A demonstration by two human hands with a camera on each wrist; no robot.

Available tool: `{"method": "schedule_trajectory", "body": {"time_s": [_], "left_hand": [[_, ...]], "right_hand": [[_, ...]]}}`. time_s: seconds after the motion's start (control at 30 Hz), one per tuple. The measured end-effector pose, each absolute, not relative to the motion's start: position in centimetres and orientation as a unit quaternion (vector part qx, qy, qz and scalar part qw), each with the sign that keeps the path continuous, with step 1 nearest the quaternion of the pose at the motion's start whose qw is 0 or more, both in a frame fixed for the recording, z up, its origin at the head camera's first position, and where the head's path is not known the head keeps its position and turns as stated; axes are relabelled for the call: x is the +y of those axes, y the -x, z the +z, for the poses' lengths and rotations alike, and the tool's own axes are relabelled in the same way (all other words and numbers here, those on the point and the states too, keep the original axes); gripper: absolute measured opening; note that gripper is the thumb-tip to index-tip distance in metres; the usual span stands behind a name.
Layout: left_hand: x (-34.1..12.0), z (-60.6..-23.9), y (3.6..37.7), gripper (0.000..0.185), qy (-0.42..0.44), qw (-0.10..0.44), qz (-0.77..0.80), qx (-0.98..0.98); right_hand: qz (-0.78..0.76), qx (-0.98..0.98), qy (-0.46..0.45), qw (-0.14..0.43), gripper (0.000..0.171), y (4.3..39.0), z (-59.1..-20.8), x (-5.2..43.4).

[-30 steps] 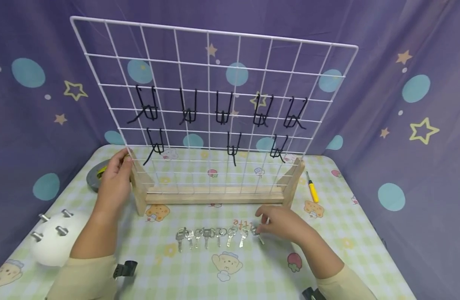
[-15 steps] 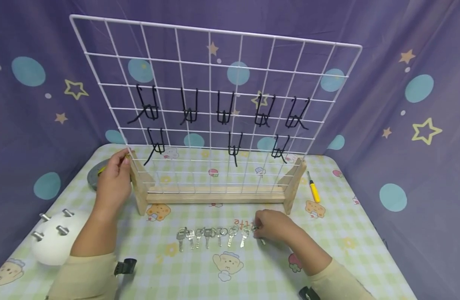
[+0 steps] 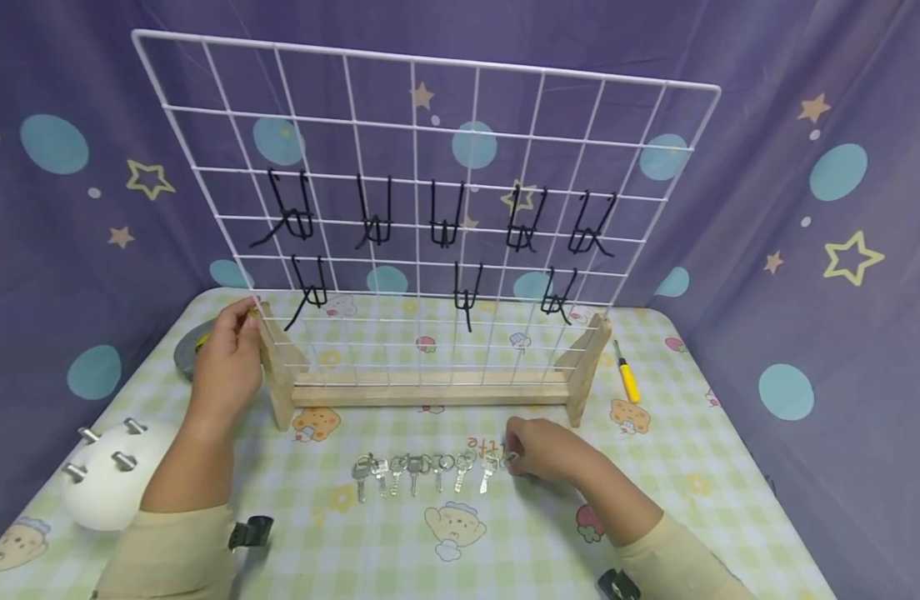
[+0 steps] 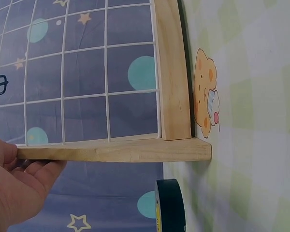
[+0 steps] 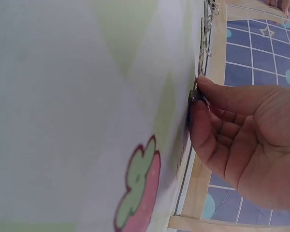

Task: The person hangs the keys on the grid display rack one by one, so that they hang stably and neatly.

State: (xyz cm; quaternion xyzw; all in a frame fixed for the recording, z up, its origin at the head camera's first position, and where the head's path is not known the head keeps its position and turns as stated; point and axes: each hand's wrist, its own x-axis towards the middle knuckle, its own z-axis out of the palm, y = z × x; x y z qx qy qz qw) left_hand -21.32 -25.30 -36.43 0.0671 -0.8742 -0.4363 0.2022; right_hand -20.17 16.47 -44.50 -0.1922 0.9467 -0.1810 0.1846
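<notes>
A white wire grid rack with several black hooks stands on a wooden base on the table. My left hand grips the rack's left wooden foot; in the left wrist view the fingers curl under that foot. A row of several silver keys lies in front of the rack. At the right end of the row my right hand pinches the last key. The right wrist view shows that key between thumb and forefinger, against the tablecloth.
A white dome with metal pegs sits at the front left. A dark tape roll lies behind my left hand. To the right of the rack lies a yellow screwdriver. Purple curtains close in the table's sides and back.
My right hand has slid slightly left and closed over the rightmost key, whose blade no longer shows. The left hand stays on the rack's foot.
</notes>
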Motion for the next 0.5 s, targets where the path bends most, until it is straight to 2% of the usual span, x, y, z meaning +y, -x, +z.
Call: {"method": "schedule_trajectory", "body": {"time_s": [0.23, 0.5], "left_hand": [[-25.2, -36.6, 21.4, 0.048, -0.067, 0.21, -0.439, -0.871], [-25.2, -36.6, 21.2, 0.048, -0.067, 0.211, -0.428, -0.876]], "right_hand": [[-0.177, 0.942, 0.224, 0.175, 0.008, 20.1, -44.5, 17.0], [-0.209, 0.933, 0.237, 0.17, 0.012, 20.0, -43.7, 17.9]]}}
